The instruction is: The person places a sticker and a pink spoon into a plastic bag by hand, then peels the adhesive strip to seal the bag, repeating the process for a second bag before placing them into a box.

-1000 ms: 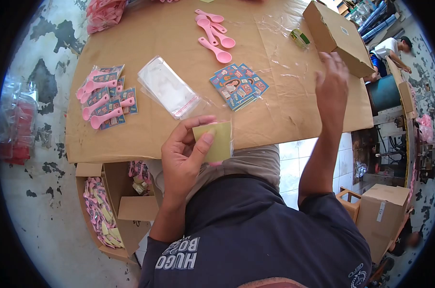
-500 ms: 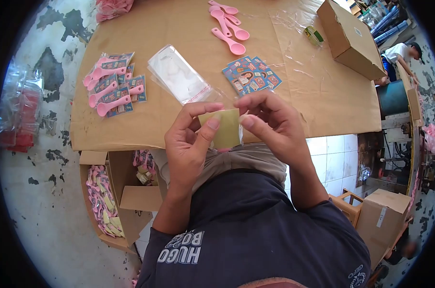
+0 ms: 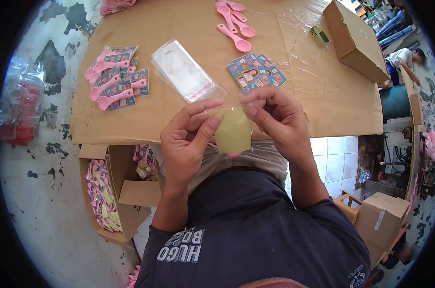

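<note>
Between my hands is a clear plastic bag with a yellow-green card point(image 3: 233, 130) in it, the card's plain side facing me. A bit of pink, perhaps a spoon point(image 3: 233, 154), peeks out below the card's lower edge. My left hand point(image 3: 188, 134) pinches the bag's upper left corner between thumb and finger. The upper right corner is pinched by my right hand point(image 3: 277, 115). Just beyond lie a stack of clear bags point(image 3: 183, 69) and several blue printed cards point(image 3: 256, 72). Farther off are several loose pink spoons point(image 3: 234, 26).
Packed spoons with cards point(image 3: 116, 86) lie at the table's left. A cardboard box point(image 3: 356, 41) and a tape roll point(image 3: 318, 35) stand at the far right. Below the table edge, an open carton point(image 3: 124, 192) holds many packed pieces. Another person point(image 3: 402, 60) is at the right.
The bagged card has come to face me more squarely, with more of its plain side showing. My right thumb has moved onto the bag's upper corner. The view has shifted slightly.
</note>
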The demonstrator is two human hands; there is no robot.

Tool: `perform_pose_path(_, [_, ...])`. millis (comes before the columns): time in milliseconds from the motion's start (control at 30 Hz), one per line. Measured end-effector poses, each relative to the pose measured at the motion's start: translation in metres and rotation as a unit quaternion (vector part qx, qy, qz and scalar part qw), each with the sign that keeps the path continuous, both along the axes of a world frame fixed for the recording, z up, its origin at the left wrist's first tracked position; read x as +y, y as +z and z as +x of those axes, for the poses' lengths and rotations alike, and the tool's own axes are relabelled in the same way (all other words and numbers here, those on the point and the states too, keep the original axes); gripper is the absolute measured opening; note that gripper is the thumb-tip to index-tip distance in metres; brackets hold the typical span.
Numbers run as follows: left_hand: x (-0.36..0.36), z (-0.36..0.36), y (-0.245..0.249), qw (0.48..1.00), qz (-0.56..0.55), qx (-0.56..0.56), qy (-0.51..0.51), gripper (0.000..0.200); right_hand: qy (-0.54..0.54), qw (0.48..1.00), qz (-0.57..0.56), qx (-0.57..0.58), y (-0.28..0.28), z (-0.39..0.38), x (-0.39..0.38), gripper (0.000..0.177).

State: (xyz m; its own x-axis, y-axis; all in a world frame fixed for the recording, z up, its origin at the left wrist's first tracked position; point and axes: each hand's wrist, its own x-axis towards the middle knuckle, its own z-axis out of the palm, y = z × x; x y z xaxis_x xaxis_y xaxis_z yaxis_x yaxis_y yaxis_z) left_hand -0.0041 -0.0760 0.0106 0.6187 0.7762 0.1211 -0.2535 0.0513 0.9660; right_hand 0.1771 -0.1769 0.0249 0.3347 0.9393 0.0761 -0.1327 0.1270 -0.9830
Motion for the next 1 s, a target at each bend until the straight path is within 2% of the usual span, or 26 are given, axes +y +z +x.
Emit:
perform_pose_path(133, [0.001, 0.0, -0.002, 0.998, 0.043, -0.034, -0.009, 0.015, 0.006, 0.998, 0.042, 0.04, -0.003, 0.003, -0.004, 0.009])
perform_pose_path(267, [0.002, 0.002, -0.005, 0.996, 0.079, -0.047, -0.021, 0.013, 0.004, 0.999, 0.038, 0.038, 0.0, 0.009, -0.009, 0.012])
perform_pose_path(367, [0.002, 0.004, 0.001, 0.996, 0.052, -0.075, -0.021, 0.013, 0.015, 0.999, 0.027, 0.012, 0.0, 0.012, -0.011, 0.012])
perform_pose_path(433, [0.006, 0.0, -0.003, 0.995, 0.043, -0.083, -0.038, 0.013, 0.0, 0.996, 0.079, -0.044, -0.002, 0.011, -0.009, 0.007])
perform_pose_path(500, [0.007, -0.003, -0.008, 0.994, 0.034, -0.092, -0.051, 0.012, -0.002, 0.998, 0.038, -0.049, 0.006, 0.006, -0.012, 0.005])
perform_pose_path(533, [0.005, -0.003, -0.01, 0.996, 0.039, -0.067, -0.048, 0.016, -0.004, 0.998, -0.002, -0.055, 0.009, 0.004, -0.013, 0.003])
perform_pose_path(600, [-0.001, 0.0, -0.005, 0.997, 0.045, -0.042, -0.041, 0.021, 0.001, 0.997, 0.012, -0.073, 0.006, 0.0, -0.01, 0.008])
perform_pose_path(667, [-0.007, 0.007, 0.011, 0.995, -0.054, -0.074, -0.034, 0.044, 0.011, 0.996, 0.028, -0.089, 0.005, -0.003, -0.006, 0.013])
perform_pose_path(700, [-0.006, 0.004, 0.01, 0.996, -0.052, -0.074, -0.026, 0.044, 0.004, 0.996, 0.049, -0.074, 0.004, -0.004, -0.006, 0.021])
perform_pose_path(733, [-0.004, 0.001, 0.009, 0.994, -0.061, -0.057, -0.076, 0.049, -0.002, 0.996, 0.07, -0.057, 0.004, -0.005, -0.004, 0.029])
perform_pose_path(767, [-0.002, -0.002, 0.006, 0.989, -0.07, -0.041, -0.126, 0.054, 0.008, 0.996, 0.073, -0.055, 0.005, -0.009, -0.002, 0.029])
perform_pose_path(800, [-0.001, -0.004, 0.003, 0.987, -0.064, -0.031, -0.146, 0.051, -0.015, 0.994, 0.102, -0.046, 0.007, -0.012, 0.0, 0.033])
perform_pose_path(833, [0.0, -0.008, 0.0, 0.988, -0.063, -0.029, -0.137, 0.051, -0.041, 0.99, 0.13, -0.037, 0.008, -0.014, 0.002, 0.038])
perform_pose_path(867, [0.002, -0.012, -0.003, 0.991, -0.033, -0.02, -0.13, 0.044, -0.023, 0.986, 0.158, -0.051, 0.002, -0.011, 0.005, 0.045])
perform_pose_path(900, [0.002, -0.015, -0.004, 0.992, -0.004, -0.012, -0.125, 0.038, -0.018, 0.986, 0.157, -0.049, 0.002, -0.01, 0.005, 0.045])
perform_pose_path(933, [0.003, -0.019, -0.004, 0.993, -0.005, -0.011, -0.122, 0.038, -0.009, 0.989, 0.113, -0.093, 0.003, -0.01, 0.005, 0.043])
perform_pose_path(1000, [0.009, -0.029, -0.004, 0.995, 0.096, 0.017, 0.027, 0.027, -0.001, 0.988, 0.069, -0.136, 0.003, -0.01, 0.007, 0.04])
